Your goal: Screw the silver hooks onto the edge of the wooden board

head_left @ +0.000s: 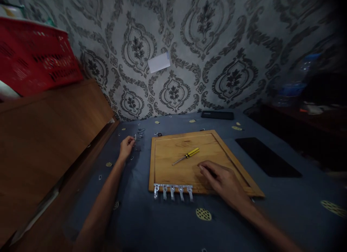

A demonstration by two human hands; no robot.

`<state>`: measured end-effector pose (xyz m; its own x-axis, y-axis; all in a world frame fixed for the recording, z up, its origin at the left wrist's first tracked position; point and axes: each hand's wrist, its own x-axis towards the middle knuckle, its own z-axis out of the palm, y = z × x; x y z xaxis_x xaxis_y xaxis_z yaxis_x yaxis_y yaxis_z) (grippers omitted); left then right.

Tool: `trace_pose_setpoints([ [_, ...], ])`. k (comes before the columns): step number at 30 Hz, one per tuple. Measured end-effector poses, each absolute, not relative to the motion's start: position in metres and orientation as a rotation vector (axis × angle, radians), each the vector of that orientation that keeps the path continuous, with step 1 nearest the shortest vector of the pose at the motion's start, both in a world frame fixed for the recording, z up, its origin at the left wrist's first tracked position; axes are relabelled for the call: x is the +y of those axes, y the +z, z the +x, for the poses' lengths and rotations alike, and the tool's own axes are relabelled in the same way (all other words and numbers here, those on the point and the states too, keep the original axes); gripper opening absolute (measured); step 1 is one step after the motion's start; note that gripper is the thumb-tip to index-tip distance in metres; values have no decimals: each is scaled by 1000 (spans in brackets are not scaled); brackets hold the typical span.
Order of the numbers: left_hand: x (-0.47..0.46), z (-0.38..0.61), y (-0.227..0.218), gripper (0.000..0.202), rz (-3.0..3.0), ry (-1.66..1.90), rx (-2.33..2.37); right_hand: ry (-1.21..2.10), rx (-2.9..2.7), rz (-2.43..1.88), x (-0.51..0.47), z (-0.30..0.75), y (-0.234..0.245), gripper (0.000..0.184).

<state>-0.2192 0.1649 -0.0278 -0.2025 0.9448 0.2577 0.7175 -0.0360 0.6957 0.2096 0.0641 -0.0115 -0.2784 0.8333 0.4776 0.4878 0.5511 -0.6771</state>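
At the left of the cloth, my left hand (126, 148) is closed, its fingertips pinching a small metal hook (135, 137). Several more loose metal hooks (141, 131) lie just beyond it. A framed wooden board (173, 172) lies flat in the middle, with a row of several silver hooks (172, 191) along its near edge, left part. On the board rests a screwdriver (192, 153) with a yellow and black handle. Over the board's right side, my right hand (223, 180) is closed, thumb against fingers; whatever is in it, if anything, is hidden.
A black phone (217, 115) lies near the patterned wall, and a flat black panel (267, 157) lies right of the board. A wooden cabinet (54, 136) borders the left, with a red basket (38, 56) on top. A plastic bottle (292, 87) stands at the dim right.
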Motion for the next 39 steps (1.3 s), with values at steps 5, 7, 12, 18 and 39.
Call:
trace_pose_setpoints([
  [5, 135, -204, -32, 30, 1644, 1099, 1749, 476, -1940, -1060, 64, 210, -13, 24],
  [7, 122, -196, -29, 29, 1627, 1117, 1686, 469, -1944, -1058, 63, 210, -13, 24],
  [12, 96, -163, -9, 30, 1661, 1146, 1510, 484, -1963, -1008, 58, 205, -10, 22],
  [18, 62, -106, 20, 27, 1744, 1045, 1257, 617, -1943, -975, 31, 195, 5, 21],
  [39, 23, 15, 44, 20, 2123, 404, 672, 1100, -1543, -1154, -60, 219, -7, 20],
])
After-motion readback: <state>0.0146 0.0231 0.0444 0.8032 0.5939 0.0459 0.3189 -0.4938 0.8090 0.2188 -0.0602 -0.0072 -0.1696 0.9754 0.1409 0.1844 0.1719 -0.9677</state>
